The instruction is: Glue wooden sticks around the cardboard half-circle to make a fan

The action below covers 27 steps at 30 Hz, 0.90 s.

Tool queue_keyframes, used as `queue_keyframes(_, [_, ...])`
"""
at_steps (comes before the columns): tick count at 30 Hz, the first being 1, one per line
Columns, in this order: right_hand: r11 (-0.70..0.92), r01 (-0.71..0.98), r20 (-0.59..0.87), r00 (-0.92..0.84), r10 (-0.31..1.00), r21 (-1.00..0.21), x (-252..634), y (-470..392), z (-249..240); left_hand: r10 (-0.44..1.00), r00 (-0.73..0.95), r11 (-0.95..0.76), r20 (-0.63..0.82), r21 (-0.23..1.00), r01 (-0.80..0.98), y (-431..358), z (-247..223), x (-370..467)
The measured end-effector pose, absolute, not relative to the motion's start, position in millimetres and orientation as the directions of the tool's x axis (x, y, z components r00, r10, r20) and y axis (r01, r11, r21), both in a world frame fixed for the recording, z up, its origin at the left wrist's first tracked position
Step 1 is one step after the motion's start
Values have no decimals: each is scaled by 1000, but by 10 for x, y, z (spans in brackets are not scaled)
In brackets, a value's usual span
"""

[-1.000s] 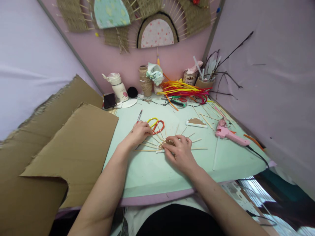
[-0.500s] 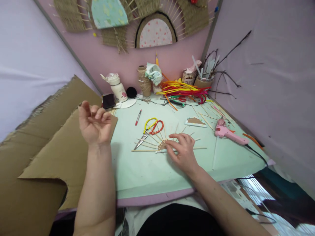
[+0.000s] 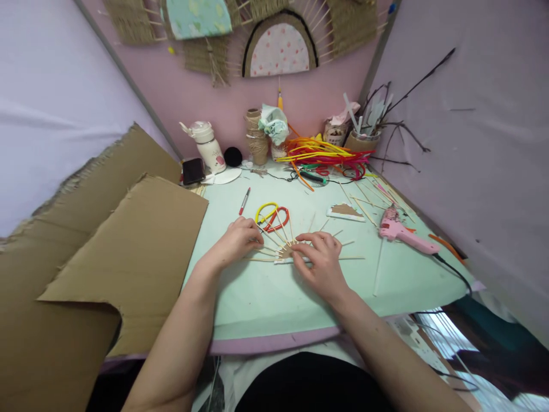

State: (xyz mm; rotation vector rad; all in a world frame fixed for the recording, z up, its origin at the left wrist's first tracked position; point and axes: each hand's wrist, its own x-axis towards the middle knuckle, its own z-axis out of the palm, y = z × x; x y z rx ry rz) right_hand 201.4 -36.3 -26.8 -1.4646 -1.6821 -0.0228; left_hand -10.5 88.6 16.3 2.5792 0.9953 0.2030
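You see two hands, left hand, right hand, one glue gun, one scissors, one pen, two cardboard sheets.

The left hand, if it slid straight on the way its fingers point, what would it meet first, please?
Most likely the scissors: the left hand lies on the fan of sticks, fingers aimed right and away, with the yellow and red handles just beyond.

Single head-worn view, forward and down, close over the table.
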Motion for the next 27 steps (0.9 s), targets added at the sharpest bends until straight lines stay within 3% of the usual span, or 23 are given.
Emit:
queue_keyframes(7, [292, 815, 600, 83, 795, -500, 2010, -368, -255, 674, 739, -697, -14, 319, 642, 866, 94, -45])
queue_keyframes(15, [285, 806, 573, 81, 815, -519, 2013, -371, -251, 675, 736, -716, 56, 292, 634, 869, 58, -14])
queue_keyframes(27, [285, 819, 583, 73, 810, -498, 2008, -369, -254, 672, 739, -718, 45, 282, 636, 856, 73, 28])
